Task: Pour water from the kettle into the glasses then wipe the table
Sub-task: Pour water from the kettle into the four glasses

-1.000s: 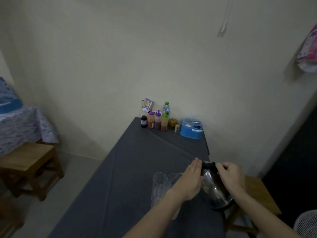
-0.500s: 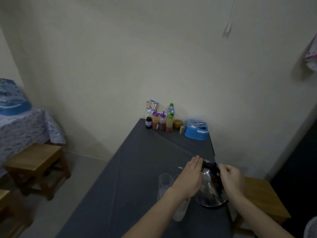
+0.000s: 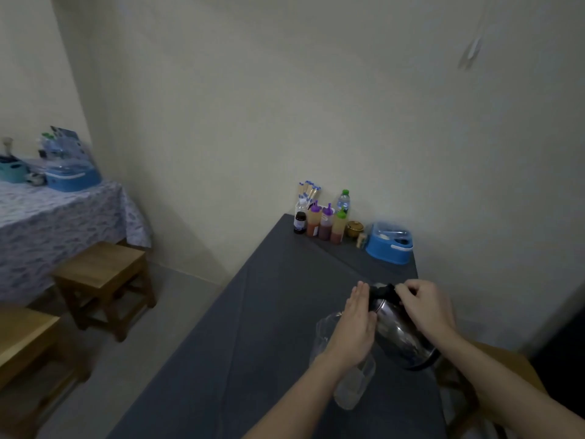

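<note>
We see a long table under a dark grey cloth, running away to the wall. A second table with a patterned cloth sits far left, with a wooden stool beside it. On the grey table's near right part, a steel kettle is tilted, its black top leaning left. Our right hand is closed around the kettle's black handle. Our left hand lies flat, fingers straight, pressed against the kettle's left side, not gripping anything. Just left of and below the kettle stand clear glasses, partly hidden by the left wrist; we cannot tell how many. At the far end, by the wall: a blue tub and a cluster of sauce bottles.
</note>
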